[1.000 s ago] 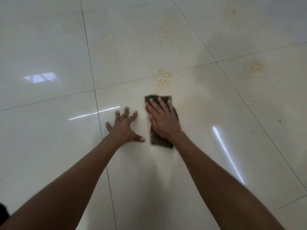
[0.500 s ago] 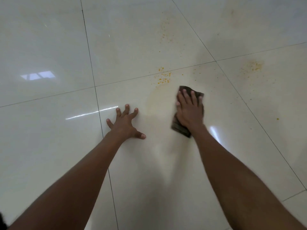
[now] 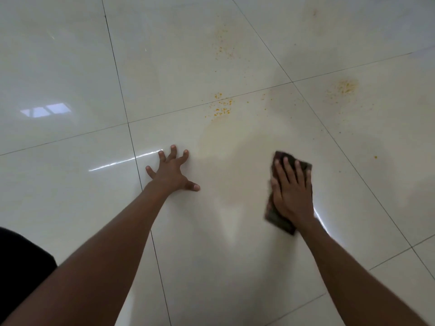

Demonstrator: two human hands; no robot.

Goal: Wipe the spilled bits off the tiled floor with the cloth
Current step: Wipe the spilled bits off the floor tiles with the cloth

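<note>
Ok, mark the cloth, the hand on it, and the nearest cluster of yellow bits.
cloth (image 3: 306, 166): head view, its bare far corner beyond the fingers.
right hand (image 3: 292, 191): head view, back of the hand, flat on the cloth.
yellow bits (image 3: 222, 111): head view, middle of the cluster near the tile seam.

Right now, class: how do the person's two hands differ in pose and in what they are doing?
The left hand is bare, fingers spread wide, braced on the tiled floor; the right hand lies flat with fingers together, pressing the dark cloth. The left sits beside a grout line; the right sits further right. Both rest palm-down on the same tile.
</note>
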